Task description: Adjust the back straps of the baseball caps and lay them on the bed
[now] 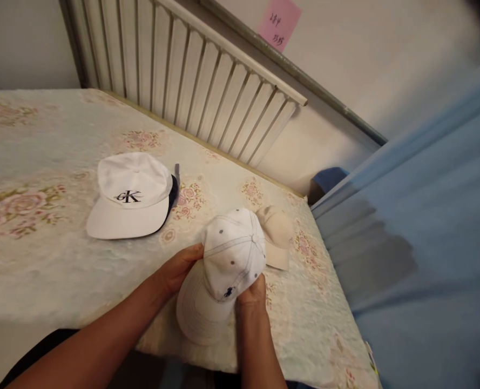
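Between my two hands is a white baseball cap with grey stitching and a small dark emblem, its brim pointing down toward me. My left hand grips its left side near the brim, fingers partly hidden behind it. On the other side, my right hand holds the lower right edge, its fingers mostly covered by the cap. A white cap with black letters lies to the left, with a dark cap partly showing behind it. Just past the held cap sits a beige cap.
A floral cloth covers the surface under the caps. Along the far edge runs a white radiator. Blue curtains hang at the right, with a dark blue item by the far corner. A pink note is on the wall.
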`<state>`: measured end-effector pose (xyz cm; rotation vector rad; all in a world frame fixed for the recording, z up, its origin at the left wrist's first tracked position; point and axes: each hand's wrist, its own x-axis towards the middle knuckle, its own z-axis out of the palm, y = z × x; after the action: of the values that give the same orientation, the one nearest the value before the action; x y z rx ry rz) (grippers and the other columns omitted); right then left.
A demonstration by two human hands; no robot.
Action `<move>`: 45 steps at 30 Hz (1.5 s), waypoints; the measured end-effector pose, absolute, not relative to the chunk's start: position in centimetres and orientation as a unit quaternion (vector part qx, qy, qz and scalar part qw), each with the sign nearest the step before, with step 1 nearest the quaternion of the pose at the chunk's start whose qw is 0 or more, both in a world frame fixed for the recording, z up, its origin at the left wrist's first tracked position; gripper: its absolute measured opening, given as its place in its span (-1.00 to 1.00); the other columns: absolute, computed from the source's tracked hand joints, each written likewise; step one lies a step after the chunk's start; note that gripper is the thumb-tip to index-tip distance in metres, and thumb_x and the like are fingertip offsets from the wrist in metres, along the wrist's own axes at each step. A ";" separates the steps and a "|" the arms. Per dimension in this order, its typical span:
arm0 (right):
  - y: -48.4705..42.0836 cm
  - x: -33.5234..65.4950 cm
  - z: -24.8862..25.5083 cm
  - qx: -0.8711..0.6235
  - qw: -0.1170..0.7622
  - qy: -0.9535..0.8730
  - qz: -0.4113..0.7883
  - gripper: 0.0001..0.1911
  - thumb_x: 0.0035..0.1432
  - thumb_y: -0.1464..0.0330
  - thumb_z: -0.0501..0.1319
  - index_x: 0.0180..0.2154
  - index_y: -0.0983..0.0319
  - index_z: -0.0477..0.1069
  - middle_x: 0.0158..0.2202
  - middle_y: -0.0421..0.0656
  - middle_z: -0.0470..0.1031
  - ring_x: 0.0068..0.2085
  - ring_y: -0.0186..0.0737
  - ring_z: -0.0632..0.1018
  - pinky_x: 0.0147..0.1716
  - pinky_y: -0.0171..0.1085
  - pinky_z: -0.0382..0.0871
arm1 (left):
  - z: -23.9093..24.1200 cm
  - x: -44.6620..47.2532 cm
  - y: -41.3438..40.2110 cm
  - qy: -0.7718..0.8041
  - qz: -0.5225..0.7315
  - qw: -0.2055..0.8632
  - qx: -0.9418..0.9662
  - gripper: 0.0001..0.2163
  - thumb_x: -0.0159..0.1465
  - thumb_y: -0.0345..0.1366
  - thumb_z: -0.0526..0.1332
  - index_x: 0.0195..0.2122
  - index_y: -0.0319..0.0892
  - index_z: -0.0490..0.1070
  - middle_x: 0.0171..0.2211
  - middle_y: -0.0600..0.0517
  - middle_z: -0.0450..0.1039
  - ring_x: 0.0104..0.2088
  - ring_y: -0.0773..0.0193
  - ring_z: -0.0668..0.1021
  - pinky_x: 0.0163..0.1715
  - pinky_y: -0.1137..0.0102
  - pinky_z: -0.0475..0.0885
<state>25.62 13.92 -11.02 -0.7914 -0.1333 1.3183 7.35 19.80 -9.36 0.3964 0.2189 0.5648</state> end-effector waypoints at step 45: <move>14.1 26.0 -12.4 -0.390 0.731 -0.051 0.558 -0.66 0.02 0.34 0.21 -0.13 0.25 0.55 -0.12 -0.10 0.63 0.00 -0.08 0.57 0.12 -0.05 0.36 | -9.3 8.1 20.1 0.107 0.269 0.950 0.118 -0.64 0.31 -0.23 0.18 0.05 -0.32 0.47 -0.19 -0.20 0.62 -0.10 -0.03 0.61 0.00 0.16 0.42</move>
<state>25.98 14.10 -12.39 -0.8576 -0.1121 1.2285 8.05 20.09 -9.29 0.2409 0.2183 0.5468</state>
